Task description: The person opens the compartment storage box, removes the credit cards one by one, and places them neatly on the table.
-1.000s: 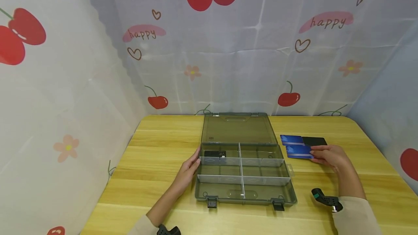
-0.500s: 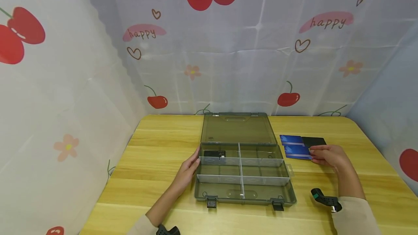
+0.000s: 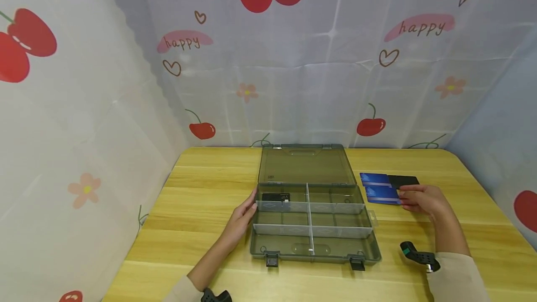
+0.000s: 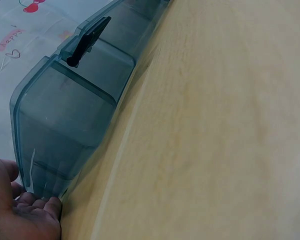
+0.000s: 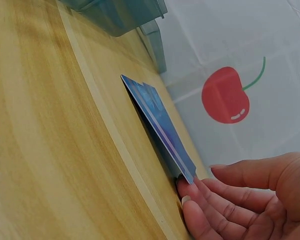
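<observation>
In the head view, a box [image 3: 310, 259] of smoky, see-through plastic sits at the lower centre of the frame, its flat lid [image 3: 307, 167] laid back behind it and two black latches [image 3: 272, 259] along its front edge. Thin, milky dividers [image 3: 310, 216] split it into six oblong compartments; the one at the box's upper left holds a glossy black VIP card [image 3: 275, 197]. The left hand [image 3: 238, 220] grips the box's left side. Right of centre, on the yellow, streaky wood-grain table [image 3: 197, 227], lie the smooth upper blue card [image 3: 375, 179] and a dark card [image 3: 403, 181]; just below them is the lower blue card [image 3: 381, 195], with the right hand [image 3: 423, 199] at its right end. A creased white sheet printed with cherries [image 3: 314, 83] fills the upper frame. In the left wrist view, at lower left, curled fingers [image 4: 40, 212] wrap a rounded bottom corner of the box, the thumb [image 4: 10, 170] against its rim. In the right wrist view, the lower blue card tilts across the centre, stiff and thin, fingertips beneath its end and the thumb just beside; whether they pinch it, I cannot tell.
</observation>
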`<state>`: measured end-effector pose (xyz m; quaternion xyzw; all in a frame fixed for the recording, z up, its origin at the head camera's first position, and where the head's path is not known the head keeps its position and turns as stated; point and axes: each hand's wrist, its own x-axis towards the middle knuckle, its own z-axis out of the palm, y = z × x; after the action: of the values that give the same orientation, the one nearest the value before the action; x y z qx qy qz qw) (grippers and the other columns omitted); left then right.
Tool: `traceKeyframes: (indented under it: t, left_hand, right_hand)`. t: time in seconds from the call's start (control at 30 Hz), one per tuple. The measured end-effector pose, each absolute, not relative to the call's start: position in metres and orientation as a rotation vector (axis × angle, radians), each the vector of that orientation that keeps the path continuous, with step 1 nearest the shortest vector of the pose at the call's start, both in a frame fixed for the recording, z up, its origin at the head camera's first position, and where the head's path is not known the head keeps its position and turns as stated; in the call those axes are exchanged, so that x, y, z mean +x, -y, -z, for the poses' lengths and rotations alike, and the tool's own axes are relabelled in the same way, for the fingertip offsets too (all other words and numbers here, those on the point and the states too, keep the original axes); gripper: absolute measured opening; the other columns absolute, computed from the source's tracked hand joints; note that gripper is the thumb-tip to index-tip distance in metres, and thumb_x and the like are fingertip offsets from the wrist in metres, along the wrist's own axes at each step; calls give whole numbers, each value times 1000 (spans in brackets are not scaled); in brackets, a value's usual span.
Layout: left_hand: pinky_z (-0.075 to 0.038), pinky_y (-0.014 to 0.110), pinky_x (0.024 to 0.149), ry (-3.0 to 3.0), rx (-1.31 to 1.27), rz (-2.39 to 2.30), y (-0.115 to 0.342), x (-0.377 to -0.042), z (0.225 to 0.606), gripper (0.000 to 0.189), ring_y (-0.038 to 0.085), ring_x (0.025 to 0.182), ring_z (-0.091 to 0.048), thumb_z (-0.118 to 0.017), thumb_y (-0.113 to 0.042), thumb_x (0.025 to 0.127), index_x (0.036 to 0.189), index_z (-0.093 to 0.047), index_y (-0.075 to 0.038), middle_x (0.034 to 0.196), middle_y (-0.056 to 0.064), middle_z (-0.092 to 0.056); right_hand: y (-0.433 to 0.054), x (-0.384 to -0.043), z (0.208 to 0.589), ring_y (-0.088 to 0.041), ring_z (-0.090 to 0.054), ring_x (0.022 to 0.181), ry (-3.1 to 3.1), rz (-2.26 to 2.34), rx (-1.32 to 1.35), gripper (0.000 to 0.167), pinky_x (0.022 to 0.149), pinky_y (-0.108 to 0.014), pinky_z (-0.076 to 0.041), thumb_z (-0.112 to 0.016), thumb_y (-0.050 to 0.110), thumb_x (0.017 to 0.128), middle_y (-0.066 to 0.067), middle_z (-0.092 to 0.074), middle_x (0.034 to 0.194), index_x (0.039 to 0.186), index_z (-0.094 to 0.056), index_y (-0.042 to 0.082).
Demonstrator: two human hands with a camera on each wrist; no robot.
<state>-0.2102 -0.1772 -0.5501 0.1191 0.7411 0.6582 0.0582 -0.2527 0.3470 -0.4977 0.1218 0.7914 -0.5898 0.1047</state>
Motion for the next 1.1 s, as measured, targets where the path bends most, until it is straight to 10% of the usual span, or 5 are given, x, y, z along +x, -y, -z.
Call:
traceKeyframes:
  t: [1.1]
  left_hand:
    - [-15,40,124,-2261,383,-1986,178,-211,551,56,25,154,-14,-42,-28,111,160,-24,-8,168,3,-19]
  right_hand:
    - [-348,-252,495,-14,-75,76,-2312,1766,422,51,72,-33,-64,-54,8,104,2,-73,87,141,-36,-23]
